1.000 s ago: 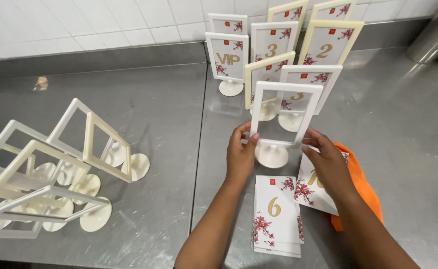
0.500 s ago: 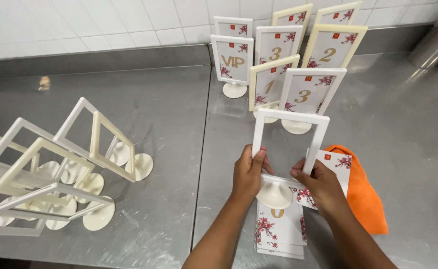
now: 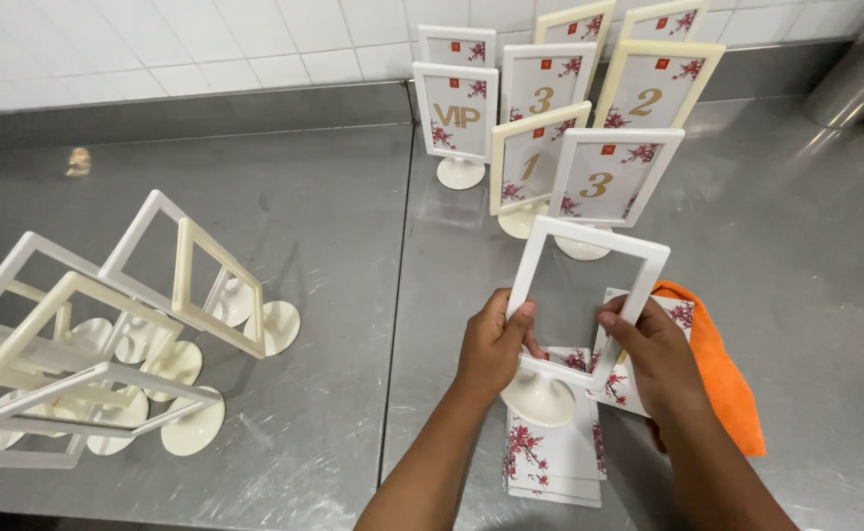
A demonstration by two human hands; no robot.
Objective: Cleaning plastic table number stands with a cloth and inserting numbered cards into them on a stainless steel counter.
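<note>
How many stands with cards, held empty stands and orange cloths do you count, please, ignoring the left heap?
Stands with cards: 8
Empty stand, held by left hand and right hand: 1
Orange cloth: 1
Total: 10

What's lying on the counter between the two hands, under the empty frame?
Head view: a stack of blossom-printed cards lies between left hand and right hand, under the empty frame.

Empty white rectangular sign frame (image 3: 586, 300) on a round pedestal base, no card in its window, held tilted slightly right above the steel counter near centre-right, left hand (image 3: 494, 346) gripping its left edge, right hand (image 3: 654, 356) its right edge, base over the floral cards
</note>
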